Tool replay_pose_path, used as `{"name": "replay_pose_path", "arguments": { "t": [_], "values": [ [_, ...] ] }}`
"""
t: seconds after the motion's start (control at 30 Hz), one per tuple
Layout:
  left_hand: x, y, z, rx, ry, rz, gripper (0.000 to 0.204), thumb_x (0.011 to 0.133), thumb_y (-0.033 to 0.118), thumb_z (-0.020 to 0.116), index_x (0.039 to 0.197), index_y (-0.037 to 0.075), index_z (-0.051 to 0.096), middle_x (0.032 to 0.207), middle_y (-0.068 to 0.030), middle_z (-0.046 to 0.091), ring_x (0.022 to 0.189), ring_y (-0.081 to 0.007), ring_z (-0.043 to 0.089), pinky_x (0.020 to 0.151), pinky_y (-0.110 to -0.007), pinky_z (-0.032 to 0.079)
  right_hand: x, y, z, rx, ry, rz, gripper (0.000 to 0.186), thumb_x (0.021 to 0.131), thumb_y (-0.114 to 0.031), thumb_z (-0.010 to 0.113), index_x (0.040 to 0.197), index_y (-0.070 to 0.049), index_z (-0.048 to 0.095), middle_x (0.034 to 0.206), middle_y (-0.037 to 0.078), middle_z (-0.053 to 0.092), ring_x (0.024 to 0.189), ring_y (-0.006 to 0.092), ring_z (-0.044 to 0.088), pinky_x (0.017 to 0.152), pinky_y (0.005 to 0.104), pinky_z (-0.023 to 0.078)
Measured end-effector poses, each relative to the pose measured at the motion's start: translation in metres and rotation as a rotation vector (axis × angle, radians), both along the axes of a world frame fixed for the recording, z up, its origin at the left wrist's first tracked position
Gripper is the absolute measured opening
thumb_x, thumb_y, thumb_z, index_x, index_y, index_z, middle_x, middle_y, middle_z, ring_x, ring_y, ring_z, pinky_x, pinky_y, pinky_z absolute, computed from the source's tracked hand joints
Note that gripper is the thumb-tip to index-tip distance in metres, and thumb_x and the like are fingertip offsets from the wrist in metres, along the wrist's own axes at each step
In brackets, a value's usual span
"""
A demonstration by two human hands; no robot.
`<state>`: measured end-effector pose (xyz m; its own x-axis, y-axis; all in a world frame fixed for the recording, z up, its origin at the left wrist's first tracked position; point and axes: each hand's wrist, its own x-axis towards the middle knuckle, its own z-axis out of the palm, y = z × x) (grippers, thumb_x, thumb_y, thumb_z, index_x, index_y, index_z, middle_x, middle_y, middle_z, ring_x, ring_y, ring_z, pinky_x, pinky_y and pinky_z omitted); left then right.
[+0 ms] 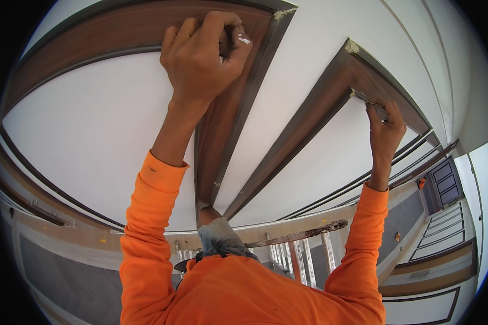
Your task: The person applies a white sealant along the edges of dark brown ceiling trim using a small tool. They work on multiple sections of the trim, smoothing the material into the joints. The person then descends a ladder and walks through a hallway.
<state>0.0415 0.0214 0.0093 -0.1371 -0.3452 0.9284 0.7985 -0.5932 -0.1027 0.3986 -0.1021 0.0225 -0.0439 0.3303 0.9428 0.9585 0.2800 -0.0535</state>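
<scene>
My left hand (203, 62) is raised at the upper middle, its fingers curled and the thumb pressed toward them. A white smear shows at the thumb tip, and whatever the fingers may hold is hidden. It is in front of a brown wood-look moulding frame (119, 27) with dark edges. At the right, my right hand (386, 122) pinches a thin flat blade (360, 96). The blade touches the inner corner of a second brown moulding frame (368, 76). Pale filler (352, 47) shows at this frame's outer corner, and similar filler (282, 13) marks the first frame's corner.
White wall panels (97, 124) fill the frames. Below me are a paint-splattered wooden plank (303, 234) and white-stained ladder-like bars (309, 262). Far below runs a grey and tan floor (401, 216). A small orange-clad figure (421, 183) is by a dark door (445, 181) at the far right.
</scene>
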Motion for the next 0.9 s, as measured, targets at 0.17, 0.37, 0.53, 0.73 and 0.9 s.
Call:
{"name": "replay_pose_path", "arguments": {
  "t": [0.17, 0.37, 0.53, 0.73, 0.9],
  "values": [
    [-0.003, 0.006, -0.002, 0.017, 0.009, -0.024, 0.014, 0.080, 0.014, 0.080, 0.086, 0.022, 0.071, 0.056, 0.0143, 0.057, 0.055, -0.0063, 0.046, 0.060, -0.028, 0.032, -0.023, 0.008, 0.012, -0.147, 0.012, -0.047, 0.016, 0.090, -0.008, 0.080, 0.105, -0.003, 0.081, 0.096, 0.008, 0.077, 0.084, 0.0212, 0.073, 0.079, 0.0340, 0.056],
    [-0.001, -0.002, -0.006, -0.041, 0.015, -0.020, 0.014, 0.081, 0.011, 0.080, 0.090, 0.019, 0.073, 0.059, 0.0123, 0.055, 0.056, -0.0069, 0.048, 0.061, -0.029, 0.032, -0.026, 0.009, 0.025, -0.211, -0.149, -0.222, 0.020, 0.091, -0.003, 0.072, 0.109, -0.004, 0.081, 0.099, 0.011, 0.076, 0.083, 0.0262, 0.074, 0.079, 0.0374, 0.057],
    [-0.003, -0.003, -0.005, -0.045, 0.024, -0.018, 0.014, 0.081, 0.010, 0.080, 0.091, 0.017, 0.074, 0.061, 0.0116, 0.056, 0.057, -0.0067, 0.049, 0.061, -0.029, 0.033, -0.037, 0.010, 0.018, -0.280, -0.235, -0.092, 0.020, 0.094, -0.002, 0.068, 0.110, -0.002, 0.080, 0.100, 0.013, 0.075, 0.084, 0.0302, 0.075, 0.078, 0.0398, 0.059],
    [-0.003, -0.003, -0.003, -0.022, 0.025, -0.082, 0.014, 0.081, 0.011, 0.080, 0.091, 0.017, 0.074, 0.060, 0.0119, 0.056, 0.057, -0.0064, 0.049, 0.062, -0.029, 0.033, -0.007, 0.011, 0.028, -0.280, -0.282, -0.096, 0.015, 0.092, 0.004, 0.067, 0.101, 0.000, 0.077, 0.098, 0.013, 0.072, 0.079, 0.0311, 0.073, 0.071, 0.0386, 0.055],
    [-0.002, -0.007, -0.003, -0.072, 0.002, -0.060, 0.013, 0.081, 0.011, 0.080, 0.090, 0.018, 0.073, 0.059, 0.0118, 0.056, 0.056, -0.0064, 0.049, 0.062, -0.029, 0.033, -0.007, 0.016, 0.027, -0.254, -0.281, -0.081, 0.014, 0.094, 0.005, 0.066, 0.101, 0.000, 0.076, 0.097, 0.013, 0.070, 0.080, 0.0319, 0.071, 0.071, 0.0417, 0.055]
  ]
}}
